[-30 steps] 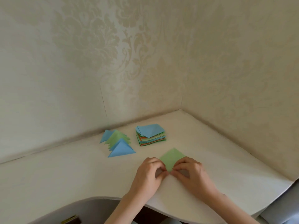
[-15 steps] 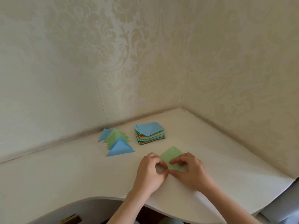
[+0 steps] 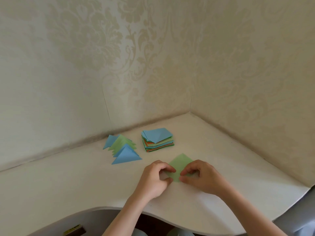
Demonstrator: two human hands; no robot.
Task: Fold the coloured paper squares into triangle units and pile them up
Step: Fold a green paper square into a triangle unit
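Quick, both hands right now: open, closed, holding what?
Left hand: pinches the green paper square at its near corner.
Right hand: pinches the same green square.

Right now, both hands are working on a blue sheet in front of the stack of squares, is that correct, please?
Not quite: in the head view, the left hand and right hand pinch a green sheet, not a blue one, in front of the stack of squares.

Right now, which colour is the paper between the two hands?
Light green paper, seen in the head view.
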